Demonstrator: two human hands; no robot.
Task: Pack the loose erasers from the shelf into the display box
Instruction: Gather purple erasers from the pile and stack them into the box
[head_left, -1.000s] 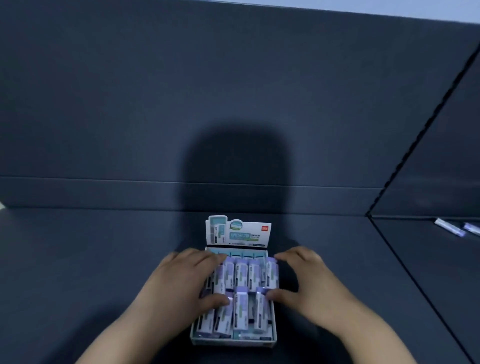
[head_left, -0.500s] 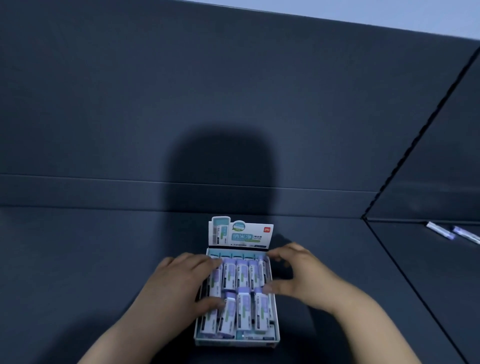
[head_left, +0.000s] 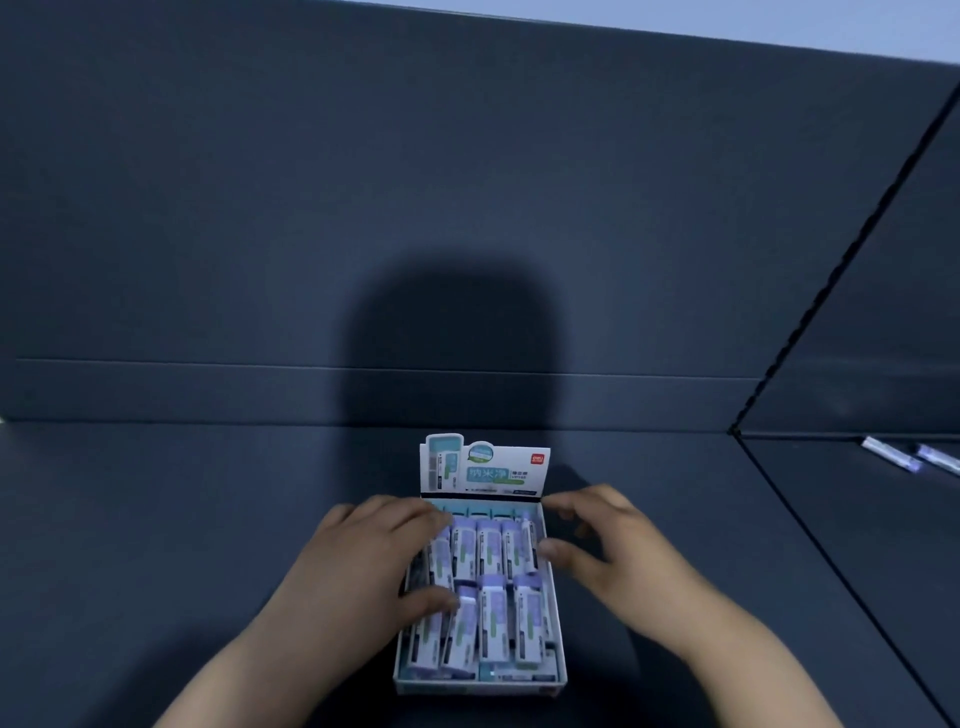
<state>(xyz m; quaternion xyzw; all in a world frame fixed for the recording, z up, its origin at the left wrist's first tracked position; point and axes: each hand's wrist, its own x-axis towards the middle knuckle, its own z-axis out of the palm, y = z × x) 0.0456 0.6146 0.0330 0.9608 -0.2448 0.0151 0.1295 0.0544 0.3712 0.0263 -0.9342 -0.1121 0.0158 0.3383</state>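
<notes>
Toward 6 o'clock, display box (head_left: 478, 686): sits on the dark shelf (head_left: 156, 519), its printed header card (head_left: 483, 467) upright at the box's 12 o'clock edge.
Packed erasers (head_left: 491, 551): two rows lying lengthwise inside the box; the ones at the 9 o'clock side are tilted.
Left hand (head_left: 358, 566): lies over the box's 9 o'clock side with fingers stretched across the far row and thumb tip pressing a near-row eraser.
Right hand (head_left: 618, 551): at the box's 3 o'clock wall, fingers loosely curved, thumb tip touching the outermost eraser, holding nothing.
Hands: apart, the box between them.
Loose erasers (head_left: 891, 454): two, well apart from the box toward 3 o'clock.
Shadow (head_left: 447, 338): falls on the back panel at 12 o'clock.
</notes>
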